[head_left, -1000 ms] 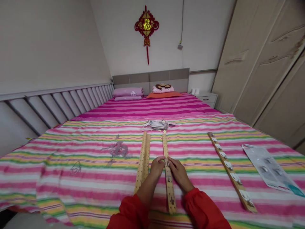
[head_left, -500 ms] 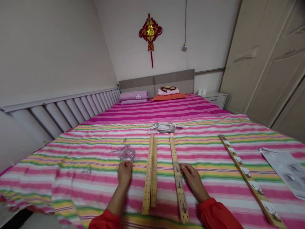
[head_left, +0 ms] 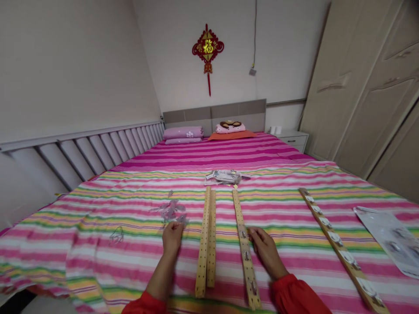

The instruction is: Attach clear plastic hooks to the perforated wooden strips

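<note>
My left hand (head_left: 173, 239) is closed in a pinch at the near edge of a small crumpled clear plastic bag (head_left: 172, 210) with tiny parts; whatever lies between the fingertips is too small to name. Close to the right side of a drilled wooden strip (head_left: 247, 257), my right hand (head_left: 266, 249) has its fingers curled together, their contents hidden. Small metal hooks or clips (head_left: 246, 256) sit along the strip's near half. Between my hands lie two more strips with rows of holes, a longer one (head_left: 203, 248) and a shorter one (head_left: 211, 246), side by side.
To the right lies a wooden strip (head_left: 343, 255) bearing several white discs with metal hooks. Beyond it is a clear package (head_left: 389, 240). A plastic packet (head_left: 225, 176) lies past the strips, and a thin wire tangle (head_left: 117, 235) at left. Everything rests on a striped bedsheet (head_left: 147, 183).
The camera view has shifted slightly, so the scene sits a little lower. Both hands stay almost in place; the bag by my left hand has changed shape slightly.
</note>
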{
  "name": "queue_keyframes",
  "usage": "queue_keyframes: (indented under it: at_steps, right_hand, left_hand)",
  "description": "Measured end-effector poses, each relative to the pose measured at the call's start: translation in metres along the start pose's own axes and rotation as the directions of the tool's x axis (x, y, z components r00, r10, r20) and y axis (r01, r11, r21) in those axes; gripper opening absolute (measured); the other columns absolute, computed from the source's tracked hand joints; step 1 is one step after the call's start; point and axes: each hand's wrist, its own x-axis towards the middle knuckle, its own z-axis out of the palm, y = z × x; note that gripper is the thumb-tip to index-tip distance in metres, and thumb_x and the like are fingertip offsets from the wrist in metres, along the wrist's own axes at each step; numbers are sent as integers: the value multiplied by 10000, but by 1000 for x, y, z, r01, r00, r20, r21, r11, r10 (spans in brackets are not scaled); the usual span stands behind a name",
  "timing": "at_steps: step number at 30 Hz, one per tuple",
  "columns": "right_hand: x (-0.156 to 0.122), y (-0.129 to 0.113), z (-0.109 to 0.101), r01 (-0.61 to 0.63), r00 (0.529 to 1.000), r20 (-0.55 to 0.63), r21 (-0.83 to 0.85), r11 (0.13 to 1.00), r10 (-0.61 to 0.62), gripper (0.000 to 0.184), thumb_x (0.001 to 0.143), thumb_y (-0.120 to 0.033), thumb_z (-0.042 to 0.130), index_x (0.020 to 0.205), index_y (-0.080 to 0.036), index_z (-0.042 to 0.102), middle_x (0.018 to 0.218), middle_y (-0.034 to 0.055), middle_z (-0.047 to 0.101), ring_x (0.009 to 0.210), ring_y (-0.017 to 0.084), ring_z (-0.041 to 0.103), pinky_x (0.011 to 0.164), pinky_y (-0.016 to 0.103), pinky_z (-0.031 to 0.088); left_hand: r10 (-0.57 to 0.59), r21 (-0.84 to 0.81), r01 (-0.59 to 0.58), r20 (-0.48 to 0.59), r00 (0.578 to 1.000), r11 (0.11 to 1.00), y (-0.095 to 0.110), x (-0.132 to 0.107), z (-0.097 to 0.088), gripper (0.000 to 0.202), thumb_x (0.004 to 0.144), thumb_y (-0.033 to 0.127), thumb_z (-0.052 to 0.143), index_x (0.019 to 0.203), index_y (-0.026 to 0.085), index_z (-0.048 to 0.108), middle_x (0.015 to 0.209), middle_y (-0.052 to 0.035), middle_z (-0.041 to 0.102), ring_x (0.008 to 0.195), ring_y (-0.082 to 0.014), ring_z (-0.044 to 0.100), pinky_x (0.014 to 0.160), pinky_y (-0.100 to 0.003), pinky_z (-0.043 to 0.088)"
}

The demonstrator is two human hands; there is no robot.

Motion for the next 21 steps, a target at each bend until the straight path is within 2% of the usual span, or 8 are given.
queue_keyframes:
  at_steps: [2, 4, 6, 8, 12, 15, 17, 21]
  right_hand:
    - [-1, -2, 0, -23, 1000, 18, 23, 999, 22, 475, 713, -642, 570, 787, -179, 641, 550, -27, 528, 424, 106, 387, 395, 236, 292]
    - [-1, -3, 1, -47, 999, 23, 49, 998, 46, 466, 699, -635, 587, 779, -179, 638, 539, -37, 515, 407, 98, 361, 390, 236, 278]
    - [-1, -4, 1, -73, 997, 25, 84, 994, 71, 455, 677, -626, 610, 759, -179, 634, 520, -47, 501, 388, 90, 341, 383, 235, 263]
    - [0, -6, 0, -105, 994, 24, 124, 987, 103, 433, 656, -604, 634, 733, -178, 626, 516, -46, 508, 371, 81, 335, 374, 231, 246]
    - [7, -12, -4, -123, 992, -10, 97, 988, 125, 367, 661, -542, 636, 599, -185, 582, 461, -44, 485, 367, 84, 351, 377, 227, 259]
    - [11, -28, 5, -20, 1000, 24, -22, 1000, 20, 303, 651, -478, 637, 572, -189, 589, 483, -17, 530, 450, 129, 462, 432, 244, 349]
    - [10, -44, 20, 85, 988, 135, -84, 993, -73, 228, 688, -412, 606, 645, -189, 624, 561, 1, 586, 537, 155, 526, 494, 255, 399]
    - [2, -78, 70, 348, 884, 383, -154, 925, -269, 119, 747, -273, 568, 722, -191, 651, 663, 11, 625, 622, 161, 559, 584, 261, 435]
  left_hand:
    - [-37, -102, 39, 27, 999, 994, -3, -5, -4, 246, 579, 395, 691, 535, 178, 583, 511, 23, 567, 560, -154, 531, 569, -251, 393]
    - [-140, -259, 163, 102, 985, 952, -4, -11, -9, 286, 548, 413, 728, 555, 166, 583, 528, 14, 589, 547, -139, 539, 541, -236, 384]
    - [-251, -402, 317, 209, 945, 859, -3, -18, -12, 303, 525, 392, 769, 609, 158, 596, 583, 2, 631, 554, -125, 570, 518, -211, 375]
    - [-323, -470, 437, 306, 896, 767, -1, -24, -16, 293, 539, 346, 787, 693, 163, 618, 680, -15, 682, 601, -121, 623, 519, -190, 390]
    - [-377, -512, 571, 438, 816, 641, 1, -33, -21, 232, 607, 249, 775, 782, 183, 638, 813, -38, 724, 730, -143, 691, 616, -202, 473]
    - [-350, -531, 587, 483, 802, 611, -1, -37, -21, 204, 608, 221, 777, 751, 180, 638, 853, -54, 733, 783, -166, 700, 705, -237, 505]
    - [-341, -529, 592, 499, 797, 609, -3, -38, -20, 213, 590, 230, 787, 719, 177, 627, 890, -69, 735, 808, -177, 698, 740, -258, 509]
    - [-302, -532, 537, 468, 831, 654, -7, -41, -13, 283, 519, 272, 816, 626, 170, 575, 853, -75, 731, 819, -183, 684, 773, -278, 500]
